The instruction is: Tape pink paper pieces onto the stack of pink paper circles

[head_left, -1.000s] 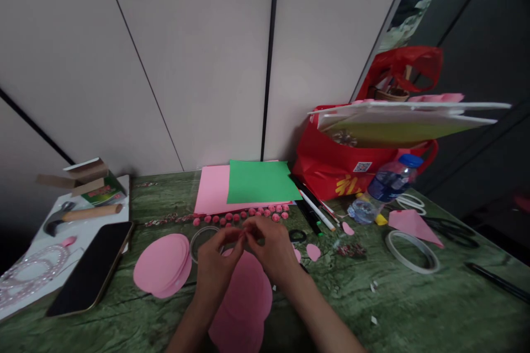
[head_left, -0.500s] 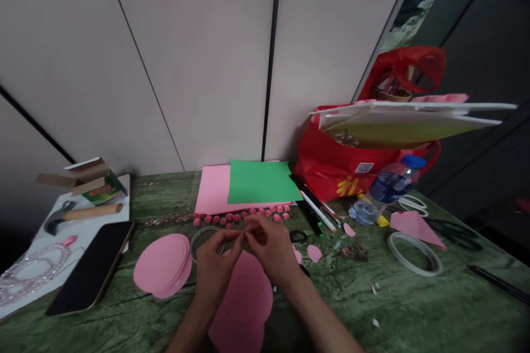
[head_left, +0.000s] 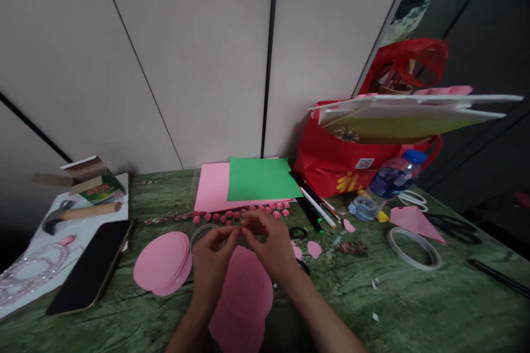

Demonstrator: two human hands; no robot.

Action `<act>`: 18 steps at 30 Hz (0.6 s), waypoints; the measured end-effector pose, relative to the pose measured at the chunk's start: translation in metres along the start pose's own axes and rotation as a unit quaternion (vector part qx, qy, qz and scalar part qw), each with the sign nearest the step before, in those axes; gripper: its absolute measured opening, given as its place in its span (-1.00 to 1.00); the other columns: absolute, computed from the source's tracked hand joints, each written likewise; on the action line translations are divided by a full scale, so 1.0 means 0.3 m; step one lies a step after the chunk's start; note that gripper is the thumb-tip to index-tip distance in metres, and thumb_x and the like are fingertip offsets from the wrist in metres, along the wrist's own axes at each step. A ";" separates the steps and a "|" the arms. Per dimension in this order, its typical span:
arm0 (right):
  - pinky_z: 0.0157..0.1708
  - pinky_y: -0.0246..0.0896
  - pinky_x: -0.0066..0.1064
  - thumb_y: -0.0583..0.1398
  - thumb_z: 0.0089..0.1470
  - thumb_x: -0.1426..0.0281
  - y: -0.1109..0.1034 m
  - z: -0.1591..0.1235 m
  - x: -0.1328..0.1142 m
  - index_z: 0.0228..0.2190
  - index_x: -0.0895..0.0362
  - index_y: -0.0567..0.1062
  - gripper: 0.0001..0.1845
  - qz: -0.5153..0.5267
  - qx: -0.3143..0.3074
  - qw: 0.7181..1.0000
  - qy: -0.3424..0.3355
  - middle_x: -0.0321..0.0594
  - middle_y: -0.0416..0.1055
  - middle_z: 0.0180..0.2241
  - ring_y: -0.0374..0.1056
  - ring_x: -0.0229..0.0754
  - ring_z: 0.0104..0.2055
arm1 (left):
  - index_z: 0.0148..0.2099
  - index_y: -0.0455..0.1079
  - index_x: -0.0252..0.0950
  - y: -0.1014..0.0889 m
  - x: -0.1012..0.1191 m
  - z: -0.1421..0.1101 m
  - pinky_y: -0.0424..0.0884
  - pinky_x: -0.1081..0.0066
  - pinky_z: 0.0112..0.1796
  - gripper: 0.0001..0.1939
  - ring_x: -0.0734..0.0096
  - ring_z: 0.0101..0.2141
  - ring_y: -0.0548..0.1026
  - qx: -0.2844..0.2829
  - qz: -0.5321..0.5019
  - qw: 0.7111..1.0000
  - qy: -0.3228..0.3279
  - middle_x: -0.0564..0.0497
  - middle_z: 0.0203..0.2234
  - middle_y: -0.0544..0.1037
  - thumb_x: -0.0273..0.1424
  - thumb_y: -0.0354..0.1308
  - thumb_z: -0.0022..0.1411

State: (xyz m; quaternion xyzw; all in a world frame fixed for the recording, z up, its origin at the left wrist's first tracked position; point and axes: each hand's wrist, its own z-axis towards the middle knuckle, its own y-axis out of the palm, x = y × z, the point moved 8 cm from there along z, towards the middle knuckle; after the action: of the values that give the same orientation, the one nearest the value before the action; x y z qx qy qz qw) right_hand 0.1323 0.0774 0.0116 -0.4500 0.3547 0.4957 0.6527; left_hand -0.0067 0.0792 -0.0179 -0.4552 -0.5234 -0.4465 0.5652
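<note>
"Pinching something — were the left hand and right hand?"

"Their fingers were bent close together, but I couldn't tell if they held anything."

"Where were the pink circles?"

"On the green table, near side, by the hands — with another pink pile left."

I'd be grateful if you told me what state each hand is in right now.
Left hand: fingertips pinched closed; anything held is too small to tell.
Right hand: also pinched closed; contents cannot be told.

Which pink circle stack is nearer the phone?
The left stack, between the phone and the left hand; the other stack reaches the picture's bottom edge.
</note>
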 end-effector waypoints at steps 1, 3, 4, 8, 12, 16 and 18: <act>-0.37 0.31 -0.41 0.11 -0.05 0.50 0.000 0.001 0.006 -0.33 0.14 0.44 -0.82 0.014 0.004 1.000 0.014 -0.21 0.44 -0.38 0.37 -0.23 -0.37 | -0.44 0.51 -0.31 -0.006 -0.019 0.002 0.35 0.43 -0.30 -0.86 0.37 -0.39 0.48 0.015 -0.056 0.998 -0.033 0.00 -0.49 0.58 -0.37 0.28 -0.13; -0.40 0.29 -0.41 0.11 -0.04 0.47 0.016 0.000 0.034 -0.40 0.15 0.46 -0.86 0.032 -0.016 0.997 0.061 -0.21 0.45 -0.43 0.36 -0.24 -0.42 | -0.47 0.50 -0.34 -0.012 -0.049 0.003 0.36 0.46 -0.31 -0.83 0.42 -0.41 0.47 0.043 -0.158 0.983 -0.087 0.01 -0.51 0.57 -0.37 0.32 -0.19; -0.41 0.28 -0.41 0.11 -0.05 0.47 0.035 -0.003 0.052 -0.42 0.17 0.47 -0.87 0.049 -0.042 0.994 0.091 -0.23 0.45 -0.47 0.35 -0.25 -0.45 | -0.50 0.50 -0.35 -0.011 -0.059 0.003 0.36 0.47 -0.32 -0.83 0.44 -0.43 0.47 0.051 -0.198 0.973 -0.106 0.01 -0.53 0.56 -0.37 0.33 -0.22; -0.43 0.29 -0.40 0.18 -0.13 0.41 0.135 -0.040 0.099 -0.42 0.19 0.50 -0.84 0.186 -0.167 0.949 0.194 -0.25 0.45 -0.48 0.37 -0.26 -0.46 | -0.55 0.48 -0.37 0.012 -0.068 -0.005 0.36 0.53 -0.43 -0.80 0.50 -0.49 0.44 0.041 -0.282 0.947 -0.146 0.03 -0.58 0.53 -0.39 0.37 -0.30; -0.48 0.31 -0.40 0.24 -0.17 0.24 0.161 -0.057 0.106 -0.41 0.19 0.50 -0.71 0.274 -0.170 0.916 0.238 -0.24 0.46 -0.46 0.40 -0.22 -0.41 | -0.54 0.48 -0.36 0.037 -0.069 -0.018 0.34 0.54 -0.48 -0.80 0.52 -0.52 0.41 0.013 -0.295 0.941 -0.168 0.04 -0.58 0.51 -0.38 0.37 -0.29; -0.54 0.30 -0.42 0.30 -0.29 0.16 0.154 -0.060 0.121 -0.52 0.22 0.45 -0.64 0.296 -0.142 0.903 0.277 -0.24 0.43 -0.53 0.38 -0.24 -0.47 | -0.54 0.47 -0.36 0.044 -0.065 -0.021 0.34 0.52 -0.47 -0.80 0.50 -0.51 0.41 0.012 -0.295 0.941 -0.162 0.03 -0.58 0.51 -0.37 0.36 -0.28; -0.56 0.30 -0.43 0.31 -0.30 0.16 0.150 -0.058 0.122 -0.56 0.22 0.43 -0.63 0.293 -0.138 0.903 0.281 -0.25 0.42 -0.55 0.37 -0.26 -0.50 | -0.54 0.46 -0.36 0.038 -0.063 -0.021 0.33 0.53 -0.48 -0.79 0.50 -0.51 0.41 0.023 -0.288 0.945 -0.153 0.03 -0.57 0.51 -0.38 0.36 -0.29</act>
State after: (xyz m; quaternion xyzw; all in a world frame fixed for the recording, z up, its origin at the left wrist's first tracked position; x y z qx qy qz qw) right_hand 0.0979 0.0777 -0.0382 -0.5323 0.5673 0.5613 0.2826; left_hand 0.0047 0.0758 -0.0375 -0.3347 -0.7229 -0.5025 0.3360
